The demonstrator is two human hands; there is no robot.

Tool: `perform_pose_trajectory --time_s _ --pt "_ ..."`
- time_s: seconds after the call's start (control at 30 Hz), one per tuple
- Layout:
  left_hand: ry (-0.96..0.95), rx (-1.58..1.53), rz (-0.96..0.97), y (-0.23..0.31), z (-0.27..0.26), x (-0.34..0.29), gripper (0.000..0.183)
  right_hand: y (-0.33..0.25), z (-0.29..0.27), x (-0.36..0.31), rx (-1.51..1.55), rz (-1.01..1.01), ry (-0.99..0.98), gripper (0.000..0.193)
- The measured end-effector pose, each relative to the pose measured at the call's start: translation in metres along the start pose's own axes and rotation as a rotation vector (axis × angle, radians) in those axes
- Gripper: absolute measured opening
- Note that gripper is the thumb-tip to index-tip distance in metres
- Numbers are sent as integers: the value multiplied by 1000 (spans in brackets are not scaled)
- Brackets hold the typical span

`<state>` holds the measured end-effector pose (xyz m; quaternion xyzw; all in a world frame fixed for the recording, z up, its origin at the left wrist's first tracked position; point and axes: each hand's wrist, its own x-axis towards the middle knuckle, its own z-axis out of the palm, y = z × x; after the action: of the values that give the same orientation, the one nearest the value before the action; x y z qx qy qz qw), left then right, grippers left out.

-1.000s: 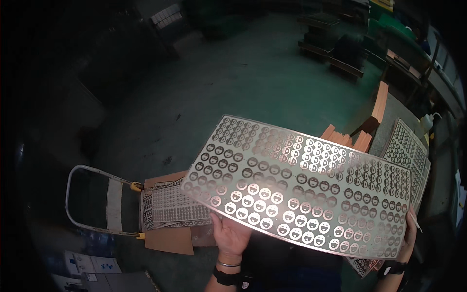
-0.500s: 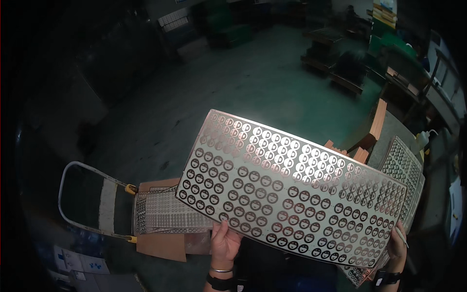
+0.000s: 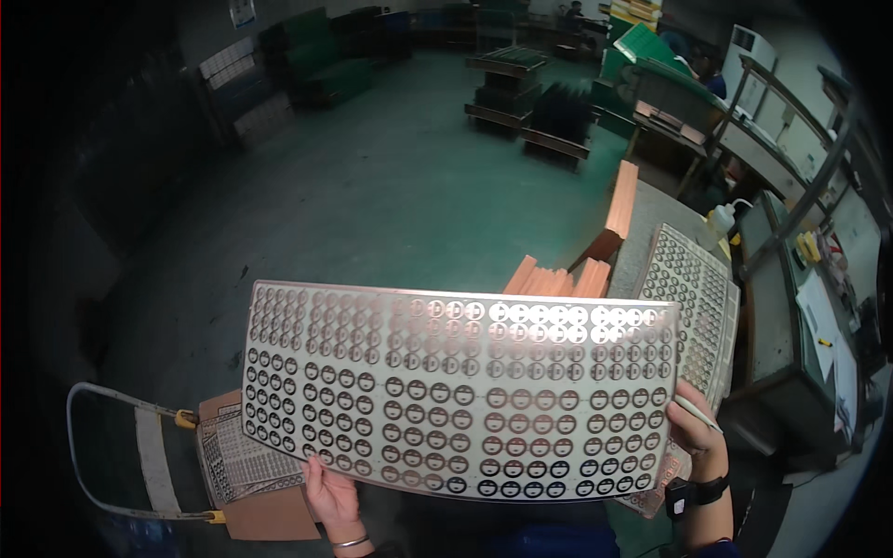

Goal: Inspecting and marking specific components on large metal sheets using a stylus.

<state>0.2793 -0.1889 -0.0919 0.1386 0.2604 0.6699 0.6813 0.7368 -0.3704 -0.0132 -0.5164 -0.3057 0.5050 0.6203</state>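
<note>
A large, pale rectangular circuit board panel [image 3: 474, 386], patterned with rows of small round shapes, is held up before me, its upper right gleaming. My left hand [image 3: 330, 493] is closed on its bottom edge, left of the middle, thumb on the front. At the right edge my right hand [image 3: 696, 423] grips the panel and also has a slim pale pen [image 3: 698, 415] sticking out from it. The fingers behind the panel are hidden. Beyond the panel's right end, similar panels [image 3: 693, 279] lie on a grey table [image 3: 651, 200].
To the left stands a trolley with a metal handle [image 3: 79, 456], carrying cardboard [image 3: 270, 516] and more panels [image 3: 246, 456]. Reddish-brown blocks [image 3: 558, 279] sit behind my panel, and one tall block [image 3: 621, 209] stands on the table. A white bottle [image 3: 721, 219] and a workbench [image 3: 777, 307] are farther right.
The panel has swung from a slant to nearly level, its left end moving left and down. Both hands keep hold of it. The whole view has shifted toward the right.
</note>
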Motion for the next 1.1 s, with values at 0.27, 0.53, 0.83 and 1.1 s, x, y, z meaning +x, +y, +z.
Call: perform_pose_trajectory --time_s 0.27,0.53,0.83,1.1 --pt "-107 0 -22 -4 -11 1 34 7 -11 11 43 68 7 51" --pt "-72 -33 -185 -111 43 -83 37 29 11 38 430 -25 23 51" --pt "-32 195 43 -174 46 -121 48 54 -97 45 158 107 -285 48" --pt "212 147 238 -83 -74 -40 36 56 -149 37 102 69 43 43"
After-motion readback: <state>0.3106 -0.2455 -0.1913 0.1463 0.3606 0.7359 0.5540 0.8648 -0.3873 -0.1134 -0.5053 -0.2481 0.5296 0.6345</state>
